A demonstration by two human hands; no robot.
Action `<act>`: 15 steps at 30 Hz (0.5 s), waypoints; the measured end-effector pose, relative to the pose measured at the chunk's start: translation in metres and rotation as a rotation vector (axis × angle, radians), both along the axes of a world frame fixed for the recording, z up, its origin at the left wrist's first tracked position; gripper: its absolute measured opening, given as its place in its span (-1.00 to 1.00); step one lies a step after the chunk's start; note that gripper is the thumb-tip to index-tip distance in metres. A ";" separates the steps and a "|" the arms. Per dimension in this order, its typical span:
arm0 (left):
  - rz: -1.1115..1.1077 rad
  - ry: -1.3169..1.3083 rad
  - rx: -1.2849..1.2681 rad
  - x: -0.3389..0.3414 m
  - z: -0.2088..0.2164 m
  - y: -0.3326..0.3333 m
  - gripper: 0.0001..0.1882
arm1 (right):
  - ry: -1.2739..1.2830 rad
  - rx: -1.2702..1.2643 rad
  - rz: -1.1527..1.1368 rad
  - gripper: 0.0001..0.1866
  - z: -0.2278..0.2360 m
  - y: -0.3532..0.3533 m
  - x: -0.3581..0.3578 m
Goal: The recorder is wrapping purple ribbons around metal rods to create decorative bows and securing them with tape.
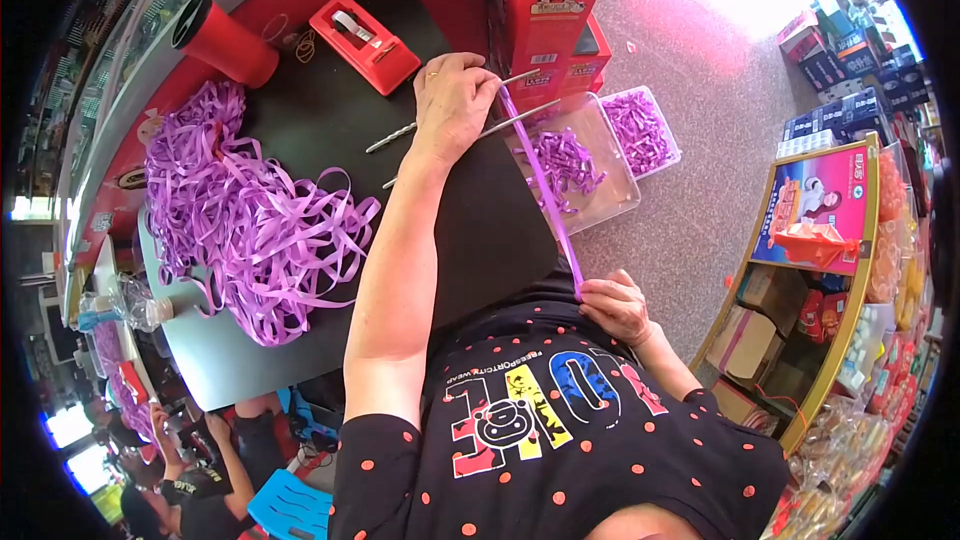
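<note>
A purple ribbon (541, 178) runs stretched between my two hands. My left hand (455, 105) is closed, its fingertips pressed together at the ribbon's upper end. It sits over two thin metal rods (528, 115) that lie slantwise across the black tabletop and stick out past its right side. Whether the fingers also grip a rod is hidden. Down near my waist, my right hand (615, 308) pinches the other end of the ribbon. A big tangled heap of purple ribbon (270, 230) covers the left of the table (470, 240).
Beyond my left hand stand a red tape dispenser (375, 45) and a red tumbler (225, 40). Right of the table are two clear tubs (625, 202) with folded purple ribbon pieces and a tall red carton (545, 30). A shelf (830, 340) of goods stands farther right; people and a blue chair (290, 505) are lower left.
</note>
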State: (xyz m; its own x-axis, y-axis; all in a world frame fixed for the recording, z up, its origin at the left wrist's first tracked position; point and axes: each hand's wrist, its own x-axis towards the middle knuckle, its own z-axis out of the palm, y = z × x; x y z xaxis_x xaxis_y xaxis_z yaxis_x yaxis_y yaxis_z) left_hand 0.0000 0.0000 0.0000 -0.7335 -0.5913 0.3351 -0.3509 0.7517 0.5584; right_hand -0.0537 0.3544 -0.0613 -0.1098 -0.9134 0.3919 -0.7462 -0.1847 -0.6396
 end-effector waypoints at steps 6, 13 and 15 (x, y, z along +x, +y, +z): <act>0.007 0.053 0.030 0.004 0.002 0.004 -0.81 | 0.025 0.086 -0.163 -0.67 0.001 0.011 0.013; -0.018 0.048 0.065 0.007 0.007 0.003 -0.78 | -0.084 0.103 -0.306 -0.62 -0.001 0.022 0.022; -0.017 0.043 0.063 0.007 0.007 0.004 -0.77 | -0.067 0.081 -0.304 -0.64 0.000 0.023 0.022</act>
State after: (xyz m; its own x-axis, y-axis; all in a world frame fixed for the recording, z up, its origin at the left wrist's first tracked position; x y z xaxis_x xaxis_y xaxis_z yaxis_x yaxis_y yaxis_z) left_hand 0.0071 0.0036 0.0070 -0.7293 -0.6001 0.3287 -0.3136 0.7201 0.6189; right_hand -0.0320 0.3773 -0.0609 -0.4053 -0.8630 0.3015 -0.7151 0.0939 -0.6927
